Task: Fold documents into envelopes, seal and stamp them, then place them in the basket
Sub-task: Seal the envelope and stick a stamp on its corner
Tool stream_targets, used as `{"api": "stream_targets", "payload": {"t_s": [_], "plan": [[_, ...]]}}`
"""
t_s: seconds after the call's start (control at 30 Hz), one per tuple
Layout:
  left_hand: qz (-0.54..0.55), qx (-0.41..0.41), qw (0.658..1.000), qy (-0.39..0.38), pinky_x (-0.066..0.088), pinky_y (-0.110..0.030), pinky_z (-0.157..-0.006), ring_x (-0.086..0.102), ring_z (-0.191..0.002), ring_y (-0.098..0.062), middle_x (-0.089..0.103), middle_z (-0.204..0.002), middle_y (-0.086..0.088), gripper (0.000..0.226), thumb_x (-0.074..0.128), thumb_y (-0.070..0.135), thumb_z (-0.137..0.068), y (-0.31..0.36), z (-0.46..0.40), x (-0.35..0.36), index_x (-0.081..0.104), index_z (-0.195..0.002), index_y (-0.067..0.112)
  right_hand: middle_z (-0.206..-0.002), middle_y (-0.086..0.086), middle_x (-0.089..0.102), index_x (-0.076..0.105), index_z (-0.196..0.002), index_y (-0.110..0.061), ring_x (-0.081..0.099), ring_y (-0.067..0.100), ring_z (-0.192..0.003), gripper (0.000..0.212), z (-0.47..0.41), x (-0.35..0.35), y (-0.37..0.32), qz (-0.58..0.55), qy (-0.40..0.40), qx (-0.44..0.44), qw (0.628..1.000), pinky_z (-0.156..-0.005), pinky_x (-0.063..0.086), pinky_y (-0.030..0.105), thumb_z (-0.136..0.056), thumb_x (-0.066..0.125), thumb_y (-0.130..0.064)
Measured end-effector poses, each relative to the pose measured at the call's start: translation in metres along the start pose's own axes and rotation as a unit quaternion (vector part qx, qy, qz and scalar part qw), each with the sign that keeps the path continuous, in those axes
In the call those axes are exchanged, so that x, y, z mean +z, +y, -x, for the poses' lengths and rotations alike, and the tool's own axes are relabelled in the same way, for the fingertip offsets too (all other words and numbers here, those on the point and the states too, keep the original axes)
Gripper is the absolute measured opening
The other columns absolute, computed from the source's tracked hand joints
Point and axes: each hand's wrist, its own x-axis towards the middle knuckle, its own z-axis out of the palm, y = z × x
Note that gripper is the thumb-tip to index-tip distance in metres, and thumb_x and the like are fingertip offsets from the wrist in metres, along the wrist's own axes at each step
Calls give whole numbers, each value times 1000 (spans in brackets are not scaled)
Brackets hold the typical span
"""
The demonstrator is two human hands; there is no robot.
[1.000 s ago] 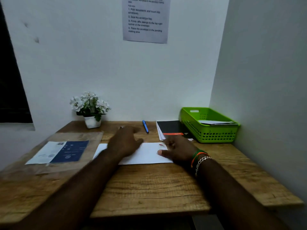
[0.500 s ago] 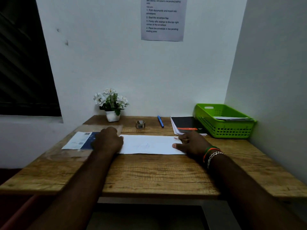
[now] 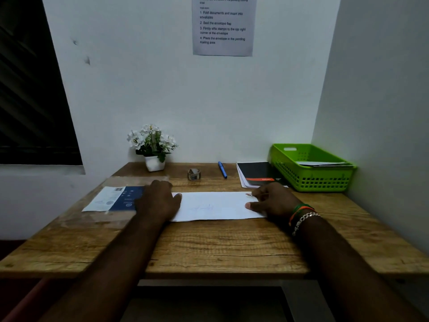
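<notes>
- Wood-grain planks, knotted and streaked, form the desk point(image 3: 209, 249), which is pushed into a corner of plain white walls.
- White and rectangular, a long envelope point(image 3: 213, 206) lies flat at the desk's centre, a faint blue scribble on its face and a small reddish stamp point(image 3: 248, 194) in its far right corner.
- Resting on the envelope's left end, the left hand point(image 3: 157, 201) lies knuckles up with fingers bent under; whether it grips the paper cannot be told.
- At the right end the right hand point(image 3: 275, 201) presses down, thumb flat on the paper and fingers curled beside the stamp; orange-and-green bands and a silver chain bracelet point(image 3: 304, 217) circle that wrist.
- Clear, glossy plastic sleeve point(image 3: 97, 219) at left holds a white-and-navy printed sheet point(image 3: 111, 198).
- Lime-green plastic basket point(image 3: 311, 173), lattice-sided, sits in the right rear corner with flat white papers point(image 3: 322, 163) inside.
- Just beside the basket lies a black notebook point(image 3: 257, 173) with an orange stripe, atop loose white pages.
- Along the back edge stand a blue pen point(image 3: 222, 169), a small roll of stamps point(image 3: 194, 174), and white flowers in a white pot point(image 3: 153, 147).
- Pinned above, a printed instruction sheet point(image 3: 224, 26) lists four numbered steps.
</notes>
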Motion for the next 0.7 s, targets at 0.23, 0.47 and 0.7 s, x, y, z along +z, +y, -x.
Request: {"api": "stream_targets", "payload": {"t_s": [0.23, 0.47, 0.7], "plan": [[-106, 90, 989, -50, 30, -56, -113, 35, -143, -29, 34, -158, -4, 60, 47, 66, -96, 10, 1, 9, 49, -147, 33, -95, 4, 66, 67, -105, -14, 61, 19, -89, 41, 2, -1, -3, -8, 16, -10, 1000, -87, 52, 38, -72, 88, -25], [19, 102, 993, -51, 40, -43, -109, 41, -136, -30, 32, -151, -6, 52, 69, 51, -90, 7, -2, 12, 56, -136, 30, -99, 2, 67, 65, -105, -14, 63, 19, -91, 45, -4, -2, 0, -9, 14, -16, 1000, -88, 53, 37, -69, 90, -25], [265, 93, 958, 57, 36, -25, -96, 53, -123, -22, 55, -126, 0, 36, 78, 9, -86, 14, 0, 3, 67, -120, 20, -96, -1, 63, 63, -112, -19, 60, 16, -88, 57, -5, -4, 5, -54, 6, -17, 998, -91, 55, 41, -63, 92, -22]]}}
